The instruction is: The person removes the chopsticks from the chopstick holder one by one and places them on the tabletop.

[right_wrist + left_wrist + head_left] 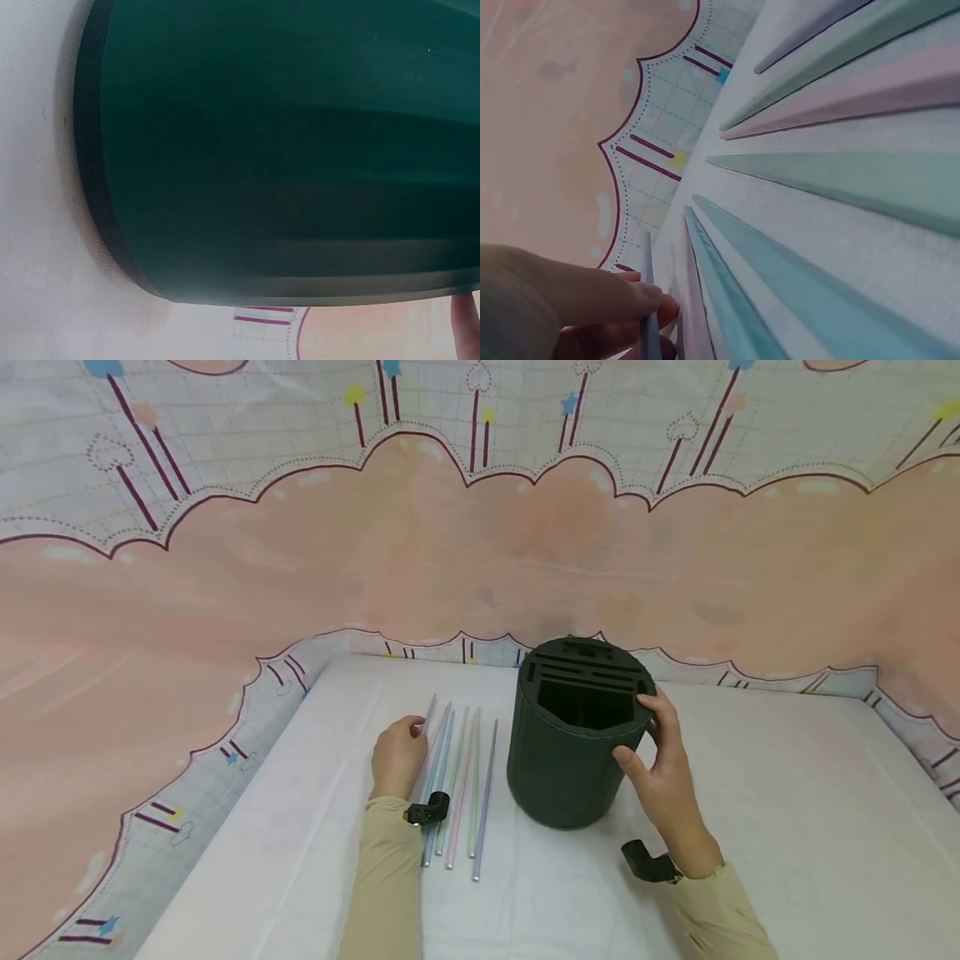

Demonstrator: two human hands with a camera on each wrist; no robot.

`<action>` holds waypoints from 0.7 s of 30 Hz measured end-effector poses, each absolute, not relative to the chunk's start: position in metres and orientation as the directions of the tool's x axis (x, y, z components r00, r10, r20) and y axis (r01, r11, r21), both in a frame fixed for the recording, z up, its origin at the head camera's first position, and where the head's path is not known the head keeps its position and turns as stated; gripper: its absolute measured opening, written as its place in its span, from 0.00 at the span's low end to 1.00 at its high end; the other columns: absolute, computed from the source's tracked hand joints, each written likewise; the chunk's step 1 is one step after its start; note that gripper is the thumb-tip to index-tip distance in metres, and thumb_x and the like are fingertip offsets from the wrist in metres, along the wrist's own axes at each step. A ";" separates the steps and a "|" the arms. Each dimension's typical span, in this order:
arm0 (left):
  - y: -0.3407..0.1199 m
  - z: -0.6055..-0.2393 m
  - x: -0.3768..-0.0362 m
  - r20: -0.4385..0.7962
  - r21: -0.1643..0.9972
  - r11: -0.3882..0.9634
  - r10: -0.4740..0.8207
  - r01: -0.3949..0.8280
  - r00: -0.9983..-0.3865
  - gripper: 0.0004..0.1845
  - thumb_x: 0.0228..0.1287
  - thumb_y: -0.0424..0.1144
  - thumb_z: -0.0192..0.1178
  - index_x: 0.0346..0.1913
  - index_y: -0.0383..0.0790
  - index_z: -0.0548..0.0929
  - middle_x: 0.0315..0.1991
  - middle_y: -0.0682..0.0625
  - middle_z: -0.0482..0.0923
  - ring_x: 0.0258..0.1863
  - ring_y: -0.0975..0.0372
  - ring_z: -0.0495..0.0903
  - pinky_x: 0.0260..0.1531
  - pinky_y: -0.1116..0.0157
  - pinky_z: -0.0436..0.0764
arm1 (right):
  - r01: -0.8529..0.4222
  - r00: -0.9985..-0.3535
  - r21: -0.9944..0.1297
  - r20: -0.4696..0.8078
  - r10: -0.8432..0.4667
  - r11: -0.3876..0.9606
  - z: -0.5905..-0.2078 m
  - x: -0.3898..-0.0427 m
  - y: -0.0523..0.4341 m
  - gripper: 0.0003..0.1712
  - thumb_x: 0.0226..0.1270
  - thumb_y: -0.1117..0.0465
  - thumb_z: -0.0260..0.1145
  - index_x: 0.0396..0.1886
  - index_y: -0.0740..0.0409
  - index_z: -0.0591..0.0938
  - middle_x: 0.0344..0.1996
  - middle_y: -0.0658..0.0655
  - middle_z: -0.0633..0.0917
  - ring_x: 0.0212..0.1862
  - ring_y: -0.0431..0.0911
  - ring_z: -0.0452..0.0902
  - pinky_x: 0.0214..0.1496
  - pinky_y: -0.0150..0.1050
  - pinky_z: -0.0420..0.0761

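My left hand (396, 758) pinches a lavender chopstick (649, 337) between thumb and fingers, at the left side of a fanned row of chopsticks (452, 835). These are slim, tapered and pastel: blue, green, pink and purple, lying on the white tabletop. To their right stands a dark green round knife-and-utensil holder (562, 777), upright, with a wide opening and narrow slots in its top. My right hand (667, 772) holds its right side, thumb against the front and fingers at the rim. In the right wrist view the holder's wall (262, 150) hides most of that hand.
A white cloth covers the table (787, 793). Behind and at the sides hangs a peach-coloured patterned cloth (480, 560), close to the table's back edge. A black wrist camera (427, 810) sits over part of the chopstick row.
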State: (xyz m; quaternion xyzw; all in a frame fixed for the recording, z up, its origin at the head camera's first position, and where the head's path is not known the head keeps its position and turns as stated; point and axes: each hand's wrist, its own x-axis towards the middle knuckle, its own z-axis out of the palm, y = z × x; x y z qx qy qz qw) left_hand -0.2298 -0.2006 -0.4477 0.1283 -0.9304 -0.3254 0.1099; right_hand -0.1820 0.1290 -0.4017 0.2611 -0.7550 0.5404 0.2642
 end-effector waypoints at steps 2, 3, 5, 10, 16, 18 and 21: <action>-0.201 -0.448 -0.229 0.131 0.627 0.762 -0.310 -0.163 -0.942 0.15 0.56 0.33 0.54 0.47 0.40 0.80 0.35 0.48 0.78 0.33 0.55 0.75 0.30 0.57 0.73 | -0.685 -0.719 -0.670 0.686 -0.116 0.287 -0.403 -0.185 0.129 0.38 0.57 0.51 0.64 0.63 0.58 0.59 0.67 0.53 0.54 0.66 0.50 0.50 0.63 0.49 0.54; -0.201 -0.448 -0.229 0.136 0.623 0.765 -0.309 -0.161 -0.941 0.15 0.56 0.32 0.53 0.46 0.40 0.80 0.34 0.47 0.78 0.32 0.55 0.74 0.30 0.57 0.73 | -0.686 -0.718 -0.669 0.686 -0.118 0.285 -0.403 -0.185 0.129 0.38 0.57 0.51 0.64 0.63 0.58 0.59 0.67 0.53 0.54 0.66 0.50 0.50 0.63 0.50 0.54; -0.201 -0.449 -0.228 0.135 0.610 0.776 -0.298 -0.158 -0.945 0.15 0.55 0.31 0.53 0.45 0.39 0.81 0.34 0.46 0.77 0.32 0.54 0.73 0.30 0.58 0.73 | -0.690 -0.714 -0.665 0.691 -0.116 0.285 -0.403 -0.184 0.128 0.37 0.57 0.51 0.64 0.62 0.58 0.60 0.67 0.53 0.54 0.66 0.50 0.50 0.63 0.52 0.53; -0.200 -0.449 -0.227 0.110 0.581 0.798 -0.270 -0.158 -0.957 0.16 0.55 0.31 0.51 0.46 0.38 0.80 0.35 0.44 0.76 0.33 0.54 0.74 0.30 0.57 0.73 | -0.683 -0.719 -0.672 0.688 -0.099 0.286 -0.393 -0.170 0.122 0.36 0.59 0.52 0.63 0.61 0.62 0.59 0.66 0.57 0.54 0.66 0.49 0.50 0.62 0.56 0.52; -0.202 -0.437 -0.227 0.046 0.583 0.793 -0.250 -0.177 -0.967 0.19 0.61 0.41 0.51 0.54 0.38 0.75 0.44 0.40 0.76 0.44 0.46 0.73 0.37 0.50 0.73 | -0.673 -0.725 -0.671 0.682 -0.096 0.313 -0.384 -0.162 0.114 0.39 0.61 0.51 0.60 0.64 0.64 0.54 0.66 0.61 0.54 0.66 0.45 0.49 0.63 0.54 0.53; -0.201 -0.431 -0.225 0.012 0.586 0.790 -0.229 -0.179 -0.973 0.22 0.62 0.45 0.49 0.57 0.39 0.71 0.50 0.39 0.73 0.49 0.44 0.70 0.42 0.48 0.71 | -0.681 -0.718 -0.661 0.688 -0.107 0.315 -0.387 -0.165 0.114 0.41 0.62 0.50 0.58 0.66 0.63 0.51 0.65 0.61 0.55 0.66 0.46 0.50 0.63 0.52 0.54; -0.198 -0.422 -0.222 0.034 0.592 0.796 -0.183 -0.128 -0.982 0.26 0.64 0.50 0.47 0.62 0.40 0.66 0.56 0.37 0.67 0.53 0.42 0.65 0.46 0.45 0.68 | -0.704 -0.694 -0.633 0.709 -0.123 0.321 -0.394 -0.178 0.123 0.38 0.66 0.53 0.54 0.68 0.60 0.49 0.65 0.61 0.56 0.66 0.50 0.52 0.62 0.50 0.55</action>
